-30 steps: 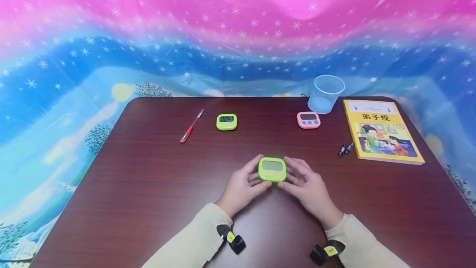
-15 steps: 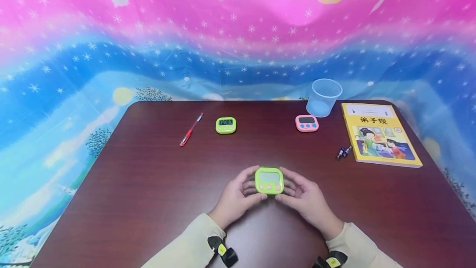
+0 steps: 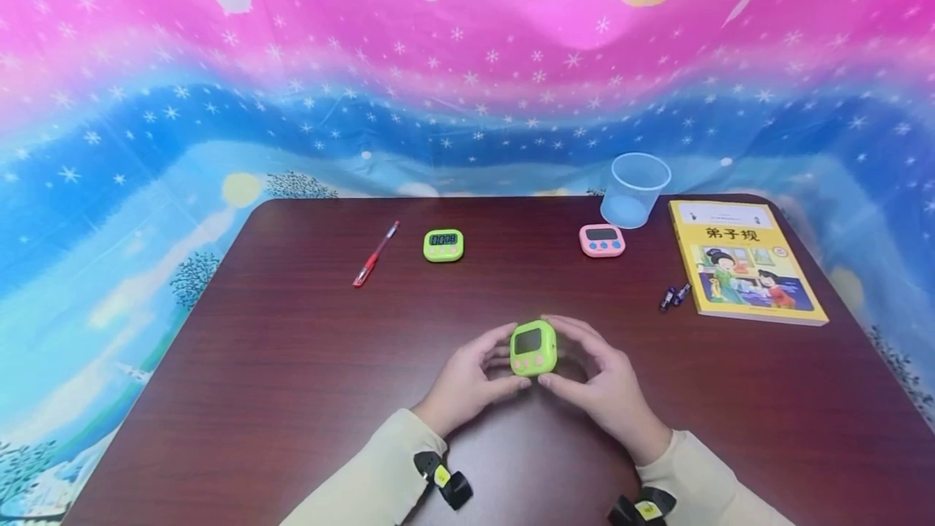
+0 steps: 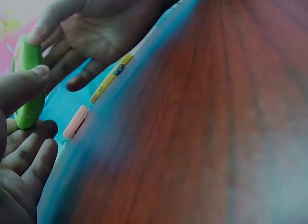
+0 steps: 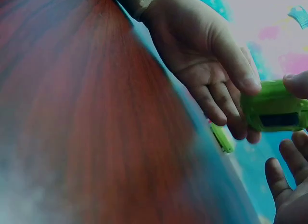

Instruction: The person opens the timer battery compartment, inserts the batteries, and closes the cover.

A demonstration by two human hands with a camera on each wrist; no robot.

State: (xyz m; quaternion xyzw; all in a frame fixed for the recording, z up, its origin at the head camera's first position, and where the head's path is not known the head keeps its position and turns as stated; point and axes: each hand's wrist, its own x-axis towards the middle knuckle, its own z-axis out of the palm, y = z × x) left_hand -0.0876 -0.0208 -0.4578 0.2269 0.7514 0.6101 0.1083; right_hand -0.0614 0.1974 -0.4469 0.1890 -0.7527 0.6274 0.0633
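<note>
Head view shows me the left hand [image 3: 462,384] and right hand [image 3: 612,392], partly open, pinching a green timer [image 3: 534,349] between them above the desk [image 3: 292,372]. I judge uneven fingertip pressure could let it slip. Beyond the right hand lies a pink timer [image 3: 602,248].

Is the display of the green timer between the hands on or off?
The held timer looks off: its display shows no digits, unlike the other green timer.

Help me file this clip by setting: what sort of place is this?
Probably a staged recording corner: a snowflake-printed backdrop behind a wood-grained table, and black wrist-worn devices.
</note>
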